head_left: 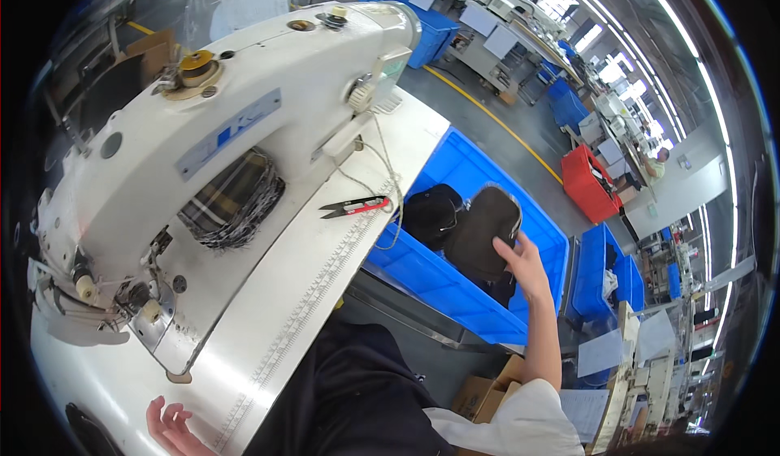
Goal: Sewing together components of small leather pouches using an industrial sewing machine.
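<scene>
My right hand [526, 267] reaches into a blue plastic bin [546, 245] and is at the edge of a dark brown, rounded fabric piece [481, 233]. Its thumb lies against the piece's face, and the other fingers are partly hidden at the edge. Black fabric pieces [431, 215] lie beside it in the bin. Low on the left, my left hand [172, 428] hovers at the white sewing table [268, 314], its fingers loosely curled and apart, holding nothing. A plaid fabric bundle with frayed edges [231, 204] sits under the arm of the white sewing machine [236, 103].
Red-handled thread snips [355, 207] lie on the table next to a printed ruler strip [317, 293] and a loose cord [388, 164]. Cardboard boxes [487, 387] stand below the bin. Farther off are a red bin [587, 184], more blue bins [600, 273] and a person [655, 164].
</scene>
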A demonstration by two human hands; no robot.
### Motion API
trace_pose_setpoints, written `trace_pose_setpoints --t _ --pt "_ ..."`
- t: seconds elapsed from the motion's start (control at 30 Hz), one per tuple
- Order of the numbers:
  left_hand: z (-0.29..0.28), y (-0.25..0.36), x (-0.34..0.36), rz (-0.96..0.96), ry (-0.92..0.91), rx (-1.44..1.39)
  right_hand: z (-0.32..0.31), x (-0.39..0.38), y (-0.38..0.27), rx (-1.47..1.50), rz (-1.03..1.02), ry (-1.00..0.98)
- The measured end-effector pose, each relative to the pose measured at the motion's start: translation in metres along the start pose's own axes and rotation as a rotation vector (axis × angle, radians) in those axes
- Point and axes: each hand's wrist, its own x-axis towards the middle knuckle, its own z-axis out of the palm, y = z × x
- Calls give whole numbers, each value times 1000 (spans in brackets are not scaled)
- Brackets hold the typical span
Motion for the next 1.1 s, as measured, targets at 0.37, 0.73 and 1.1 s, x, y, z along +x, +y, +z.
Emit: trace_pose_setpoints --t 0.37,0.73,1.1 --pt "-66 54 67 271 42 776 170 -65 -102 -208 -1056 -445" --pt "-342 56 119 130 533 1361 288 -147 -155 124 -1923 -1041" --pt "-314 63 140 489 588 1244 276 -151 -162 88 -1737 -984"
